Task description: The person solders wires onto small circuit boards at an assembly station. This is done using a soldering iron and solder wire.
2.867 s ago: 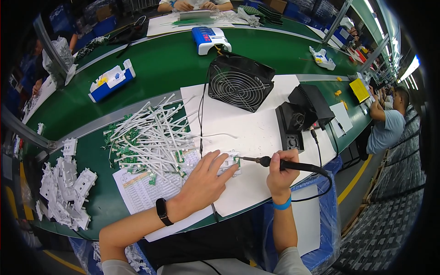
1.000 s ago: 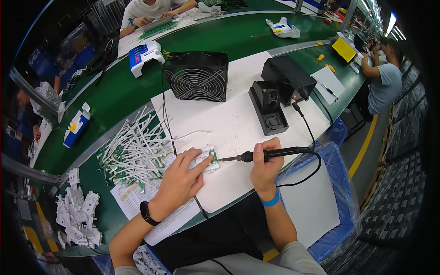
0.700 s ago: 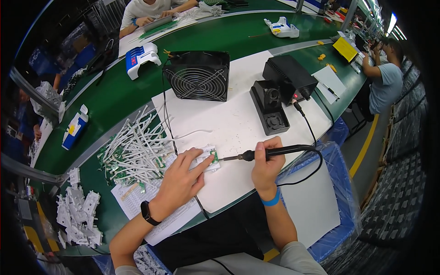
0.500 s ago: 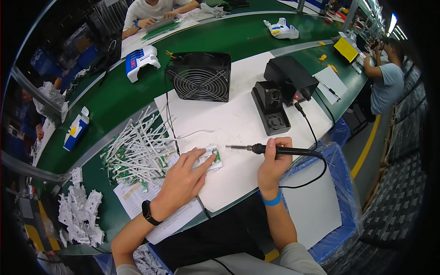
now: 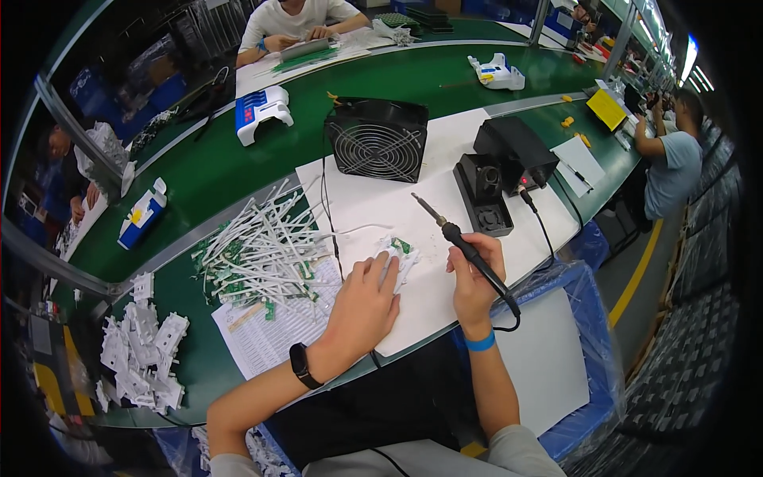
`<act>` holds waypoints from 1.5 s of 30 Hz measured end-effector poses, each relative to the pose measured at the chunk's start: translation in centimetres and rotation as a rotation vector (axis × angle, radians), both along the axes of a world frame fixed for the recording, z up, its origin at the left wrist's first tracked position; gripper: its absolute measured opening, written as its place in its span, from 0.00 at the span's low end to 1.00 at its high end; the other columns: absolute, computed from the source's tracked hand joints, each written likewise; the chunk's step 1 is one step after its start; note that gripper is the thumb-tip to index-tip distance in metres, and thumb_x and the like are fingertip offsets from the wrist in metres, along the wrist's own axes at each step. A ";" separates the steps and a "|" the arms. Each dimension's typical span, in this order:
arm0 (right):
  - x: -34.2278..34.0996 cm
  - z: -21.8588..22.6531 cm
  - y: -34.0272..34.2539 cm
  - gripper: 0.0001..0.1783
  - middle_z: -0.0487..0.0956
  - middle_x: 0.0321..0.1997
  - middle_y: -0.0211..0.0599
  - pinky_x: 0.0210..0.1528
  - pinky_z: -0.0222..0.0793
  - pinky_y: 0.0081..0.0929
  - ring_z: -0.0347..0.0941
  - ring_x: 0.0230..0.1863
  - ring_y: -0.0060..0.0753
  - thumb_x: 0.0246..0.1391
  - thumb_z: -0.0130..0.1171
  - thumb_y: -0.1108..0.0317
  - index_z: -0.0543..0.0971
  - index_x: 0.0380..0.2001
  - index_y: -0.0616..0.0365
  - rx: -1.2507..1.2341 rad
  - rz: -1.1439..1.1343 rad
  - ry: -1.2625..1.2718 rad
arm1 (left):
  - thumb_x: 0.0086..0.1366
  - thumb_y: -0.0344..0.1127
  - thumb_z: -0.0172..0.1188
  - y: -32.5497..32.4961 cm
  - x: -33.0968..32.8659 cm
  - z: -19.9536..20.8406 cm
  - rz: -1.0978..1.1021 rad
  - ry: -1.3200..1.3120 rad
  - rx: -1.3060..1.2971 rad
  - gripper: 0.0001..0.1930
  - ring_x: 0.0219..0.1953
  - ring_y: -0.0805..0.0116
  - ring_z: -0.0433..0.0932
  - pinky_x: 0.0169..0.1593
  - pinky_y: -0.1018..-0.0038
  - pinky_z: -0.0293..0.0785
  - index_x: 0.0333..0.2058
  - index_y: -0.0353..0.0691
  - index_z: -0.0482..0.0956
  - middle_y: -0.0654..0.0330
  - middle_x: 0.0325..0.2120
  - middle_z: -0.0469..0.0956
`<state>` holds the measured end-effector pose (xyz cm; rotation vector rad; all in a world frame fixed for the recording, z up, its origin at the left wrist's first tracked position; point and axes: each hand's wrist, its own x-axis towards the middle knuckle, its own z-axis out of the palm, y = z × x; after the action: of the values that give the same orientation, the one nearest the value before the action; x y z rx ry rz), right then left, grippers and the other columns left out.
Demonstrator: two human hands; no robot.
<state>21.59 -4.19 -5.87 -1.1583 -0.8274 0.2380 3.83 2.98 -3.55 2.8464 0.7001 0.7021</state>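
My left hand lies with outstretched fingers over a small white plastic piece with a green circuit board; the fingers partly cover it. My right hand is closed around the black handle of a soldering iron. The iron slants up to the left, its metal tip raised beyond the board and apart from it. Both the piece and the hands are over a white work sheet. Left of the left hand is a heap of white cables with small green boards, beside a printed paper.
A black fan stands behind the board. To its right are an iron stand and a black power box. White plastic parts are heaped at left. A plastic-lined blue bin sits at right. Another person works across the green belt.
The soldering iron has swung from pointing left near the board to slanting up and away. My left hand stays on the piece. The whole view has shifted slightly.
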 end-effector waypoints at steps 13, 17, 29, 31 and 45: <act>-0.5 -1.5 0.1 0.10 0.79 0.24 0.33 0.27 0.64 0.15 0.71 0.24 0.16 0.58 0.65 0.76 0.72 0.32 0.62 -0.041 -0.016 -0.212 | 0.62 0.35 0.66 -0.9 -0.7 -2.2 0.084 -0.127 -0.067 0.20 0.60 0.43 0.70 0.54 0.62 0.78 0.52 0.35 0.79 0.35 0.61 0.67; -0.6 -1.6 0.2 0.09 0.80 0.25 0.34 0.28 0.65 0.16 0.73 0.25 0.17 0.58 0.65 0.75 0.73 0.32 0.63 -0.055 -0.027 -0.236 | 0.63 0.36 0.65 -0.8 -0.9 -2.9 0.075 -0.110 -0.097 0.21 0.61 0.40 0.69 0.55 0.62 0.78 0.54 0.35 0.77 0.34 0.60 0.67; -0.8 -1.2 0.4 0.08 0.74 0.27 0.31 0.26 0.63 0.14 0.68 0.22 0.15 0.62 0.60 0.77 0.70 0.35 0.59 -0.128 -0.004 -0.238 | 0.67 0.37 0.60 -0.9 -0.9 -3.1 0.065 -0.050 -0.031 0.22 0.63 0.39 0.68 0.59 0.64 0.75 0.55 0.28 0.76 0.29 0.58 0.68; -0.8 -1.3 0.4 0.08 0.74 0.27 0.31 0.25 0.63 0.14 0.68 0.22 0.15 0.62 0.60 0.77 0.70 0.35 0.59 -0.123 0.008 -0.217 | 0.64 0.38 0.64 -0.9 -0.8 -3.4 0.082 -0.081 0.027 0.23 0.61 0.41 0.69 0.52 0.63 0.80 0.55 0.34 0.76 0.33 0.58 0.69; -0.9 -0.9 0.4 0.09 0.77 0.25 0.31 0.26 0.61 0.13 0.69 0.24 0.14 0.59 0.63 0.77 0.70 0.34 0.61 -0.088 0.018 -0.312 | 0.64 0.37 0.65 -0.8 -0.8 -3.5 0.088 -0.090 0.054 0.22 0.61 0.42 0.70 0.50 0.65 0.81 0.54 0.34 0.78 0.34 0.57 0.70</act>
<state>20.71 -3.77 -6.78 -1.2899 -1.1102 0.1099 3.08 2.14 -7.01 2.8262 0.8087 0.8694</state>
